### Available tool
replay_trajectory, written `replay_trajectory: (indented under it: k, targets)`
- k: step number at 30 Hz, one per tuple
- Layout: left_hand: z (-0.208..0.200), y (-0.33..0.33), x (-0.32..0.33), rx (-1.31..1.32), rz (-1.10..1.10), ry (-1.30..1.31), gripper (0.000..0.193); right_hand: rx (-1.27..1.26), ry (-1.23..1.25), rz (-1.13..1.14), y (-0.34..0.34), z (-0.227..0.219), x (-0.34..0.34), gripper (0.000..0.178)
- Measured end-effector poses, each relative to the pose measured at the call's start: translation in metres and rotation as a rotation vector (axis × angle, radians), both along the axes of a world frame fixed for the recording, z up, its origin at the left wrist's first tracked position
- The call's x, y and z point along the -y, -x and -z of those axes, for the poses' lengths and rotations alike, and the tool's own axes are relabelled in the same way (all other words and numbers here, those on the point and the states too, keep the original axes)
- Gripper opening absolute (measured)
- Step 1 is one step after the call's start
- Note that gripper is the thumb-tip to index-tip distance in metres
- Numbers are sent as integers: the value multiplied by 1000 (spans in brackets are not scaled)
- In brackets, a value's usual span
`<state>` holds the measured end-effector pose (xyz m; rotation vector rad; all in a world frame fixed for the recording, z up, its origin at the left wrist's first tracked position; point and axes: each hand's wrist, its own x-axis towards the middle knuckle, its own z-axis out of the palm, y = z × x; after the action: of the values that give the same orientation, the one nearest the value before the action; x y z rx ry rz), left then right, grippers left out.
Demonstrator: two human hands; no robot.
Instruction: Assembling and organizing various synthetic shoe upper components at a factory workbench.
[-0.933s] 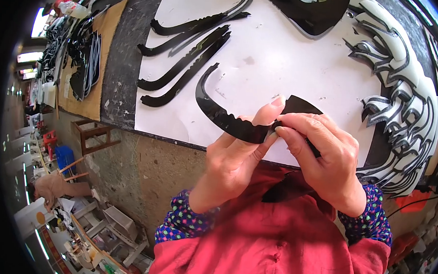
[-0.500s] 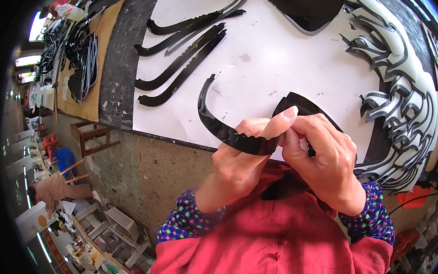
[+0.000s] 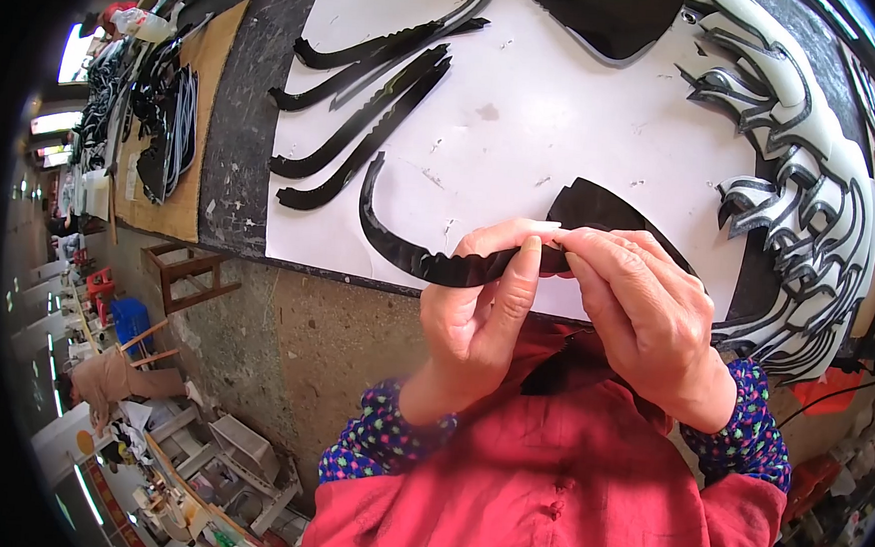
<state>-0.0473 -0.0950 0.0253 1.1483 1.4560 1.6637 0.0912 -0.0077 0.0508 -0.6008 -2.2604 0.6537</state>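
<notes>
A glossy black curved strip [image 3: 392, 239] with a wavy edge runs between my two hands. My left hand [image 3: 480, 311] is closed on it, thumb pressed against the fingers, and the strip's free end hooks away up to the left. My right hand [image 3: 646, 306] pinches the other end, its fingertips meeting my left thumb; that end is partly hidden by the fingers. Just beyond my right hand, a dark curved piece [image 3: 602, 205] shows against the white sheet [image 3: 547, 120]. Similar black strips [image 3: 356, 133] lie fanned out at the left of the sheet.
A large black rounded piece [image 3: 613, 19] lies at the far side. Overlapping white-and-black shaped pieces [image 3: 812, 206] are stacked along the right. Left stands brown board [image 3: 219, 70] with black parts, then a wooden stool [image 3: 185, 278] below the table edge. A person [image 3: 125, 380] bends over farther left.
My left thumb has come down onto the strip beside my right fingertips. The strip's free end has swung left and the strip has turned slightly in my hands.
</notes>
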Motion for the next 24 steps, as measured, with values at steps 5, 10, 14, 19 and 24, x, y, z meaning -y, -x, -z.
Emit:
replay_trajectory:
  k: [5,10,14,19,24]
  targets:
    - [5,-1,-2,-251,-52,-52,21,27,-53,-26,-2,0,-1,27]
    - [-2,-3,-2,-382,-51,-116,24,-5,-36,42,-1,3,0,24]
    - [-2,-5,-1,-379,-55,-143,23,-35,69,196,3,4,5,16]
    - [2,-7,2,-362,-98,-138,22,-48,336,256,1,1,2,9]
    - [6,-10,4,-132,-159,-49,20,-86,765,70,-7,-7,-9,13]
